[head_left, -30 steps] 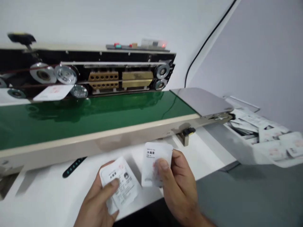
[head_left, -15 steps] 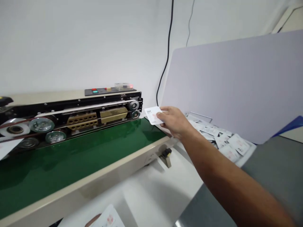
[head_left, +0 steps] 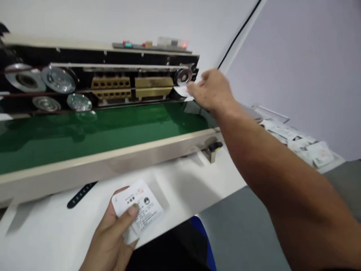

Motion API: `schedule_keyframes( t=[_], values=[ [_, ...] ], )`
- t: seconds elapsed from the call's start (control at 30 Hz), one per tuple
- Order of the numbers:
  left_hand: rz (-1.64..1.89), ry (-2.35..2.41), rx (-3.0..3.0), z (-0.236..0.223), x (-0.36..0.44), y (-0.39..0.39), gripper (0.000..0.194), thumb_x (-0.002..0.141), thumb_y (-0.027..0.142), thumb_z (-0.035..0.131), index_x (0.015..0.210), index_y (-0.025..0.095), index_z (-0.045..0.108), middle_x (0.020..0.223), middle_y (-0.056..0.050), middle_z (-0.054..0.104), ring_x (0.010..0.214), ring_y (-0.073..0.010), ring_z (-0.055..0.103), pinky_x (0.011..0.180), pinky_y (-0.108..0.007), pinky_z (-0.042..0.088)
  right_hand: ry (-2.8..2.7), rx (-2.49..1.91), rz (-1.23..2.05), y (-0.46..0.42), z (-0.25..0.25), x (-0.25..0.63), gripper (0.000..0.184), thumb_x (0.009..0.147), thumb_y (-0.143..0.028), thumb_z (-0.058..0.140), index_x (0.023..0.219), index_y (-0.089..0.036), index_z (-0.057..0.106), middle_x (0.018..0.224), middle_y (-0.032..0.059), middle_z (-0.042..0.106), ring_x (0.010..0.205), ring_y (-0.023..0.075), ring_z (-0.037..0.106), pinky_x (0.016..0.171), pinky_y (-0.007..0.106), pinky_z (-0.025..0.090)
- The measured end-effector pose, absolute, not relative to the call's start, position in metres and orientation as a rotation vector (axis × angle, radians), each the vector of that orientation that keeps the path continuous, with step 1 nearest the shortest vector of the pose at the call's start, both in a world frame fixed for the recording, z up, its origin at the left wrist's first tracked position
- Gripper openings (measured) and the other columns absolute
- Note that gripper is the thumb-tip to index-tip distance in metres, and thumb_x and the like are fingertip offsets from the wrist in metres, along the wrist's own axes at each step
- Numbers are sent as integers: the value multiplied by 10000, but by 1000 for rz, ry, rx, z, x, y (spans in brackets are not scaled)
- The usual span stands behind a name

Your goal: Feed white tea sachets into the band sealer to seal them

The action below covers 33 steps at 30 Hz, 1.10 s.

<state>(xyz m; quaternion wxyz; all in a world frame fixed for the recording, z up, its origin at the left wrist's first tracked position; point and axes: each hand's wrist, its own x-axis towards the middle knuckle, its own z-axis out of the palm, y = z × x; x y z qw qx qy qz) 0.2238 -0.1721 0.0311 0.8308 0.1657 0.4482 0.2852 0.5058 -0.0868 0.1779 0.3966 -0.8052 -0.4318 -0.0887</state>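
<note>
My left hand (head_left: 113, 233) is low in front, its fingers closed on a white printed sachet (head_left: 139, 209) held over the white table edge. My right hand (head_left: 211, 90) is stretched out to the right end of the sealing machine (head_left: 113, 75). Its fingers pinch a second white sachet (head_left: 182, 91) right beside the metal rollers, just above the green conveyor belt (head_left: 113, 124).
A pile of several white sachets (head_left: 304, 146) lies in a tray at the right, behind my forearm. A black strip-like object (head_left: 81, 194) rests on the white table under the belt's cream frame. A black cable (head_left: 239, 34) runs up the wall.
My right hand has carried its sachet left and up to the machine's rollers. My left hand with its sachet has come back into view at the bottom.
</note>
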Motion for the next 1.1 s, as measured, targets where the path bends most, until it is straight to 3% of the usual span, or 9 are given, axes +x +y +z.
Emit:
schedule_keyframes(
  t=[0.1, 0.17, 0.3, 0.4, 0.57, 0.73, 0.9, 1.03, 1.1],
  values=[
    [627, 928, 351, 33, 222, -171, 349, 890, 239, 662, 1199, 342, 536, 972, 8, 751, 960, -162, 700, 820, -251, 551, -1353, -1745, -618, -130, 154, 462, 415, 876, -283, 592, 1209, -44, 526, 1148, 107, 581, 1027, 197, 568, 868, 322, 449],
    [653, 893, 332, 32, 221, -171, 295, 894, 236, 657, 1156, 331, 560, 923, 25, 741, 930, -151, 702, 821, -239, 542, -1558, -1632, -465, -167, 124, 428, 252, 910, -325, 574, 1066, -128, 552, 947, 66, 586, 817, 175, 581, 714, 315, 484],
    [693, 819, 329, 27, 221, -170, 259, 895, 222, 653, 1131, 304, 585, 938, 26, 730, 883, -137, 702, 845, -245, 529, -1813, -1583, 163, -215, 58, 383, 475, 861, -400, 666, 1211, -163, 450, 1060, 127, 571, 917, 256, 572, 694, 383, 507],
    [709, 839, 355, 26, 222, -170, 248, 890, 223, 666, 1110, 299, 578, 954, 27, 729, 896, -133, 695, 868, -255, 517, -1672, -1587, 578, -219, 32, 378, 238, 885, -347, 629, 1022, -190, 514, 923, 70, 567, 782, 203, 557, 653, 373, 493],
    [706, 838, 360, 27, 226, -170, 247, 896, 268, 662, 1127, 279, 575, 959, -11, 717, 912, -188, 691, 847, -331, 540, -1459, -1392, 422, -219, 33, 388, 160, 892, -154, 591, 872, -239, 457, 952, 23, 552, 877, 170, 579, 760, 350, 514],
    [738, 811, 383, 24, 225, -170, 289, 871, 242, 690, 1133, 300, 583, 898, 24, 700, 897, -156, 681, 791, -238, 529, -1831, -1267, 271, -222, 33, 381, 275, 775, -101, 651, 934, -243, 479, 1093, 63, 560, 1142, 245, 549, 1009, 473, 476],
    [758, 807, 337, 23, 223, -170, 250, 868, 190, 683, 1094, 273, 615, 853, 29, 715, 844, -134, 686, 825, -252, 519, -1725, -1317, 397, -213, 24, 375, 195, 849, -156, 616, 1012, -234, 541, 1077, 66, 537, 1078, 226, 558, 924, 420, 513],
    [726, 795, 321, 24, 224, -171, 226, 896, 218, 647, 1111, 271, 601, 850, 14, 740, 848, -162, 704, 835, -297, 527, -1509, -1581, 411, -210, 25, 378, 576, 765, -212, 717, 1272, -195, 444, 1252, 134, 465, 1101, 268, 533, 862, 430, 526],
    [694, 799, 333, 22, 225, -172, 284, 887, 240, 660, 1155, 277, 575, 857, 6, 750, 875, -184, 709, 819, -302, 531, -1486, -1657, 565, -212, 33, 383, 545, 748, -234, 731, 1231, -182, 485, 1206, 127, 532, 1021, 264, 573, 813, 424, 533]
  ],
)
